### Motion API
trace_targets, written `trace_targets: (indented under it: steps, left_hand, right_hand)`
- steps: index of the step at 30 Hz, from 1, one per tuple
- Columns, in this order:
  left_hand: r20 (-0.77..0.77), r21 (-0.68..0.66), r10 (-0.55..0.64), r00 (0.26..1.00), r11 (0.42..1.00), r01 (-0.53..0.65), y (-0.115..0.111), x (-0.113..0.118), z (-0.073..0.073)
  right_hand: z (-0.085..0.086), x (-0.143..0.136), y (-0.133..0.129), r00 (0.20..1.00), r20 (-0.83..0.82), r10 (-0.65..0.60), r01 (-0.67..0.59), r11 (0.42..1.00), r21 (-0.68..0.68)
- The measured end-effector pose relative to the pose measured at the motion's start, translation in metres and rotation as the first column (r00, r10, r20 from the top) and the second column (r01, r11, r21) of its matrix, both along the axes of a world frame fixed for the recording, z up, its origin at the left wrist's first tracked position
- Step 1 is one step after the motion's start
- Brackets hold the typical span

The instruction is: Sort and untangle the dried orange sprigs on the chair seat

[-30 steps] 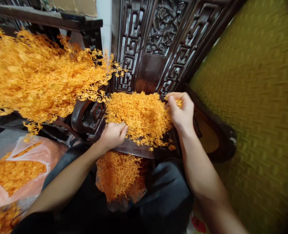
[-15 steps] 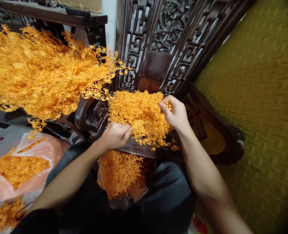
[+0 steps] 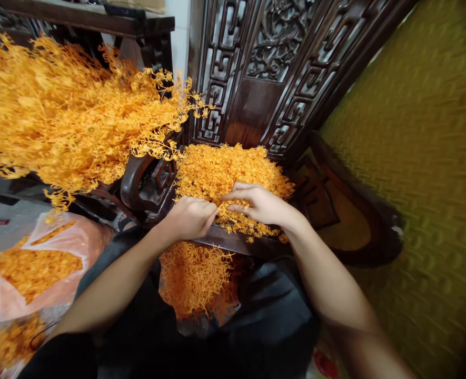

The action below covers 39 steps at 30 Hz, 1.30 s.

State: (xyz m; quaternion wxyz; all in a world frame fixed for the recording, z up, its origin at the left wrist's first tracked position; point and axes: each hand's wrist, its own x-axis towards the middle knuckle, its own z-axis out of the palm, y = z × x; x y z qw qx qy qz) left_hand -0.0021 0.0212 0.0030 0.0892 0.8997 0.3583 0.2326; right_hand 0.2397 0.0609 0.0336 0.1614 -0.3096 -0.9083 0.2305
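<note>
A pile of small orange pieces point(image 3: 233, 166) lies on the dark wooden seat point(image 3: 233, 243) in front of me. My left hand point(image 3: 191, 217) is closed at the pile's near left edge, its fingers pinched on something I cannot make out. Close to its fingertips is my right hand point(image 3: 256, 202), over the front of the pile, with fingers apart and stretched to the left. Below the seat edge, between my legs, a bag point(image 3: 197, 281) holds thin orange stems.
A large bunch of orange branches point(image 3: 70, 116) spreads over the carved armrest point(image 3: 138, 179) on the left. On the floor sits a pinkish plastic bag point(image 3: 94, 237) of orange pieces. Behind the seat rises a carved wooden back point(image 3: 256, 100); a yellow-green textured surface point(image 3: 422, 158) is at right.
My right hand has moved left and slightly down from the pile's right side to beside my left hand, and its fingers have opened. My left hand has barely moved.
</note>
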Motion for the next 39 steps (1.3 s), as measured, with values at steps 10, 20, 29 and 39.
trace_targets:
  steps: [10, 20, 29, 39]
  left_hand:
    - [0.153, -0.146, 0.135, 0.979, 0.983, -0.112, 0.010, 0.004, -0.009]
    - [0.150, -0.303, 0.279, 0.949, 0.926, -0.224, 0.012, -0.002, -0.013]
    - [0.464, -0.558, 0.372, 0.804, 0.828, -0.061, 0.022, -0.027, -0.020]
    - [0.687, -0.554, 0.376, 0.621, 0.825, 0.113, 0.023, -0.011, -0.024]
  right_hand:
    - [-0.014, -0.004, 0.013, 0.942, -0.236, -0.237, 0.265, 0.959, 0.096]
    - [-0.035, 0.015, 0.039, 0.619, -0.007, -0.785, 0.713, 0.559, 0.424]
    - [-0.041, 0.065, 0.115, 0.256, -0.348, -0.902, 0.812, 0.396, -0.429]
    - [-0.032, 0.042, 0.157, 0.546, -0.042, -0.837, 0.834, 0.538, 0.124]
